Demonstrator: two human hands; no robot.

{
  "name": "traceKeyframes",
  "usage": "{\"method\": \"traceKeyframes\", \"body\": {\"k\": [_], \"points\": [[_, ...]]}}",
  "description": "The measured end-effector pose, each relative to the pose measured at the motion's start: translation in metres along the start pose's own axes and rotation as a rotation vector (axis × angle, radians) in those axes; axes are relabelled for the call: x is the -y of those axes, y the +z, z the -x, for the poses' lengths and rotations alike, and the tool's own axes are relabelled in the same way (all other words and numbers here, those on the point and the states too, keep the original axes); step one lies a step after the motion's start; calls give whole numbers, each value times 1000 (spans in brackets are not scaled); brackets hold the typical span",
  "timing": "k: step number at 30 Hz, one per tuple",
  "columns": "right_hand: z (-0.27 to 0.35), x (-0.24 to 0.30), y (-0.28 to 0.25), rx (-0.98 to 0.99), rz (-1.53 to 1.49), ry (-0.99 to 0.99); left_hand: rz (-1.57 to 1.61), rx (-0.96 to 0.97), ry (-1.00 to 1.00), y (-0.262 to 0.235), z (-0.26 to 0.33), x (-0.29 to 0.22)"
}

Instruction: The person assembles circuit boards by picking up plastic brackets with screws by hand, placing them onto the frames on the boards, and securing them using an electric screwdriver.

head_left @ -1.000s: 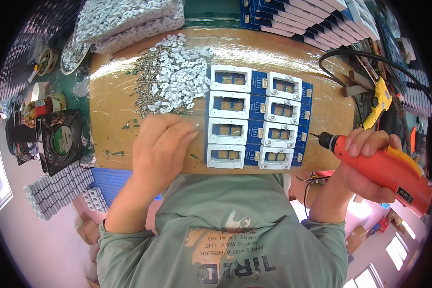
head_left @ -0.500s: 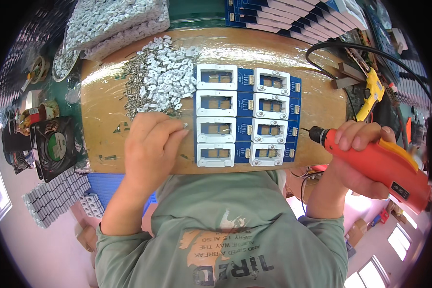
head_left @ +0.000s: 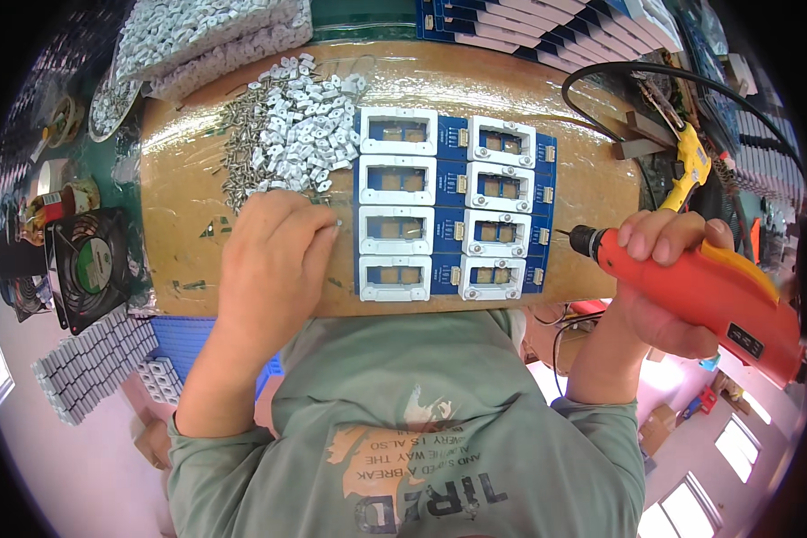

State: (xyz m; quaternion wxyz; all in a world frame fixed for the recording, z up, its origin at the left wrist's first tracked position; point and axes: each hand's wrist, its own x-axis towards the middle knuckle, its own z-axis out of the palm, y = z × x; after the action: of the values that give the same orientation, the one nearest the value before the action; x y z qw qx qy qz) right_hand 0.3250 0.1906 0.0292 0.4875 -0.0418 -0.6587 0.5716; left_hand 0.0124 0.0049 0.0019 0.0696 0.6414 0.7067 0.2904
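Note:
My right hand is wrapped round a red electric screwdriver with an orange lever. Its bit points left, toward the blue circuit boards but apart from them. White rectangular frames sit on these boards in two columns; the right-column frames have screws at corners. My left hand is closed, thumb and fingers pinched together, just left of the boards. Whatever the fingertips hold is too small to make out. Beyond it lie a heap of small white plastic pieces and a pile of screws.
White pieces fill a large stack at the back left. More boards stand at the back right. A yellow-handled tool and a black cable lie right. A black fan stands left.
The whole view has shifted slightly, so the table appears higher and further left. My left hand remains pinched near the piles; the screwdriver stays in my right hand.

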Motion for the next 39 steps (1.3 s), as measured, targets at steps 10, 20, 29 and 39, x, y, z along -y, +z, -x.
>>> {"method": "traceKeyframes", "body": {"k": [10,20,29,39], "points": [[-20,36,47,83,-149,33,239,47,148,2,14,-38],[-23,22,113,216,-282,202,331,54,133,32,22,-48],[-30,20,124,263,-205,208,354,-10,167,39,21,-47],[-27,21,132,331,-124,209,349,-94,177,48,28,-45]]}}
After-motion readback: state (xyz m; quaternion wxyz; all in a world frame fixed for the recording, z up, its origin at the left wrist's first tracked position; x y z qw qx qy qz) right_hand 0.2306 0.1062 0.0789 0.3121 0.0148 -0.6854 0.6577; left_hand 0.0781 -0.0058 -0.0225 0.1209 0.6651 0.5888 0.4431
